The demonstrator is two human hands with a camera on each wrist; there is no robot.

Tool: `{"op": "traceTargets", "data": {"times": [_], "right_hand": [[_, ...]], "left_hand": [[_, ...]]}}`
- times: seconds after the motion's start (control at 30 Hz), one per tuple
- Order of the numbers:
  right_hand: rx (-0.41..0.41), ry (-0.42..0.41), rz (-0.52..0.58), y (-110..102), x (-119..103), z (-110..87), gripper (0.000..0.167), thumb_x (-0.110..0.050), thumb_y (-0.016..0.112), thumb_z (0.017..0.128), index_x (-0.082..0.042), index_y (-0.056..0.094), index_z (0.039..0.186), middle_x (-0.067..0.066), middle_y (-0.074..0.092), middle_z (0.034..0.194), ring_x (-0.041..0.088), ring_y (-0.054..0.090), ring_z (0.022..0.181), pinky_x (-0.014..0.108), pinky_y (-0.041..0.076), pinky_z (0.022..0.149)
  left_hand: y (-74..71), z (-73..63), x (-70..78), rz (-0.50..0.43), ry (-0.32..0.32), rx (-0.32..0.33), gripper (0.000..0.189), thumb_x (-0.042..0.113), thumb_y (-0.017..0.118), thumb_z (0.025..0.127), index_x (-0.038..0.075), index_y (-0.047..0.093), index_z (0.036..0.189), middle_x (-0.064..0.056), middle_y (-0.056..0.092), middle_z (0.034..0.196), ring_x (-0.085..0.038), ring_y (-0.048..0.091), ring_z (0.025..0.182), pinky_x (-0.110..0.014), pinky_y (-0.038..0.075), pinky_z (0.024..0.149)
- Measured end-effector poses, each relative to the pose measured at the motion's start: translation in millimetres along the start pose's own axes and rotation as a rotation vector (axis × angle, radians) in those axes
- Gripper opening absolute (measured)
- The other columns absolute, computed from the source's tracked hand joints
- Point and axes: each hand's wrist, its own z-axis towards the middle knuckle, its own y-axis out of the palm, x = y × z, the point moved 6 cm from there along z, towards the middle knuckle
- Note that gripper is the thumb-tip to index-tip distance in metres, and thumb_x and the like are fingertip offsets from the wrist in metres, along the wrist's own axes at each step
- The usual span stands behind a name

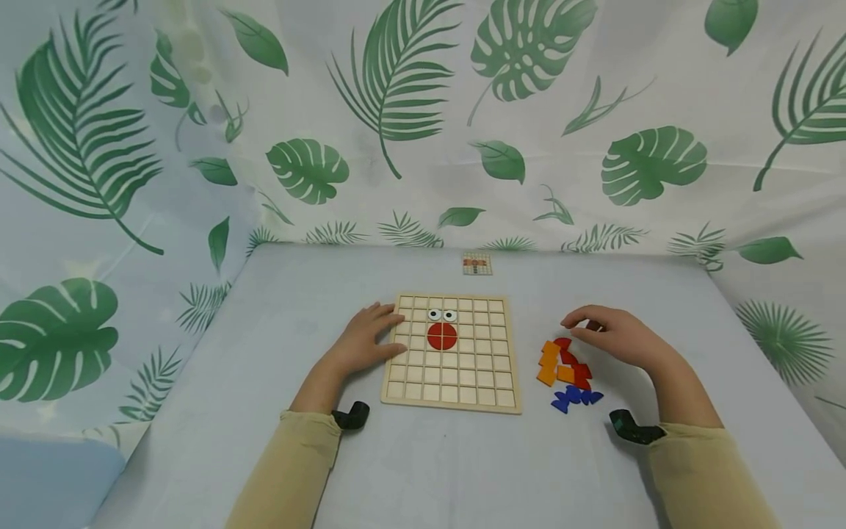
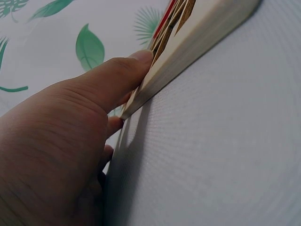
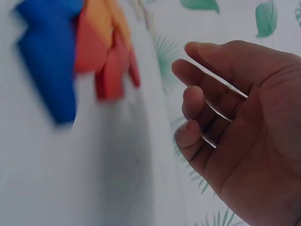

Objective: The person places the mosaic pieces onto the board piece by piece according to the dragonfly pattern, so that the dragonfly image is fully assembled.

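Note:
A square wooden grid board [image 1: 449, 402] lies on the table, with two eye tiles [image 1: 442, 315] and a red disc of quarter pieces [image 1: 442, 336] set in its upper left cells. My left hand [image 1: 360, 339] rests at the board's left edge, thumb and fingertips touching the frame; in the left wrist view the thumb [image 2: 117, 77] lies on the rim. Above the loose pieces hovers my right hand [image 1: 611, 334], fingers loosely bent and nothing between them. Below it are orange squares [image 1: 548, 361], red pieces [image 1: 581, 375] and blue pieces [image 1: 573, 395], blurred in the right wrist view.
A small card [image 1: 477, 264] with a printed grid picture lies at the back of the table [image 1: 297, 294]. Leaf-patterned cloth [image 1: 423, 176] hangs behind and at both sides. Each wrist wears a small black camera.

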Motion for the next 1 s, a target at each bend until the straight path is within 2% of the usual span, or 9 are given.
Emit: {"op": "traceTargets", "data": {"times": [0.13,0.27,0.53,0.8,1.0], "right_hand": [[-0.011,0.024,0.015,1.0,17.3,-6.7,0.027,-0.033,0.060,0.098,-0.022,0.066,0.122,0.008,0.064,0.123,0.027,0.055,0.103,0.030,0.054,0.078],[-0.034,0.040,0.039,6.3,30.5,-9.7,0.027,-0.035,0.062,0.097,-0.024,0.066,0.121,0.007,0.064,0.118,0.023,0.057,0.098,0.028,0.053,0.076],[-0.046,0.007,0.086,15.3,38.5,-14.1,0.025,-0.037,0.064,0.095,-0.023,0.067,0.116,0.002,0.065,0.107,0.018,0.056,0.092,0.025,0.054,0.074],[-0.136,-0.092,0.141,25.3,40.2,-17.2,0.017,-0.031,0.067,0.094,-0.027,0.067,0.111,-0.001,0.066,0.108,0.011,0.058,0.095,0.022,0.056,0.078],[-0.168,-0.178,0.130,32.0,36.1,-16.8,0.016,-0.031,0.067,0.094,-0.033,0.069,0.109,-0.007,0.066,0.111,0.007,0.058,0.101,0.021,0.055,0.085]], "left_hand": [[-1.0,-0.7,0.9,-0.010,0.000,0.005,0.065,0.046,0.068,0.091,0.019,0.047,0.147,-0.006,0.032,0.161,-0.031,0.016,0.154,-0.049,0.009,0.128],[-0.7,-1.3,1.2,-0.012,-0.006,-0.002,0.066,0.047,0.067,0.091,0.020,0.047,0.147,-0.005,0.032,0.161,-0.030,0.015,0.154,-0.048,0.008,0.128],[-1.2,-1.6,1.4,-0.022,-0.008,-0.005,0.066,0.047,0.067,0.091,0.020,0.046,0.148,-0.004,0.031,0.162,-0.030,0.014,0.154,-0.048,0.007,0.128],[-1.8,-1.4,2.3,-0.021,0.000,-0.002,0.066,0.046,0.068,0.091,0.019,0.047,0.147,-0.005,0.031,0.162,-0.031,0.014,0.154,-0.050,0.008,0.128],[-2.0,-1.9,2.6,-0.007,0.003,-0.006,0.066,0.046,0.068,0.091,0.019,0.046,0.148,-0.006,0.031,0.161,-0.032,0.015,0.154,-0.050,0.009,0.128]]}}
